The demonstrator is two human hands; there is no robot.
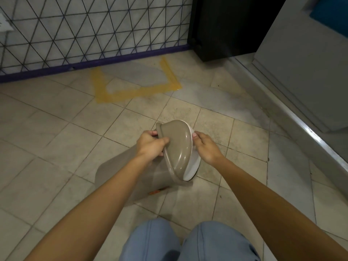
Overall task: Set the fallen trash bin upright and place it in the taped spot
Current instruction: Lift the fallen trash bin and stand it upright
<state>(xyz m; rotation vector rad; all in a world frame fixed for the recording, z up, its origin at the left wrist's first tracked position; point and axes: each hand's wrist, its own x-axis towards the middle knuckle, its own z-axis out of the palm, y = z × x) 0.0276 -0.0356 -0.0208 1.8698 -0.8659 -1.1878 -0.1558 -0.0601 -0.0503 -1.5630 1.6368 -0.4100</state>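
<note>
A taupe trash bin (160, 178) with a domed lid (178, 147) and a white inner rim lies tilted on the tiled floor in front of my knees, its lid end pointing away and right. My left hand (150, 143) grips the left edge of the lid end. My right hand (206, 146) holds the right edge at the white rim. The bin's body looks blurred. The yellow taped spot (135, 92) is marked on the floor farther ahead, against the wall.
A wall with a black triangular wire grid (90, 32) and purple skirting runs behind the taped spot. A black cabinet (224, 29) stands at the back right. A grey door and metal threshold (310, 132) run along the right.
</note>
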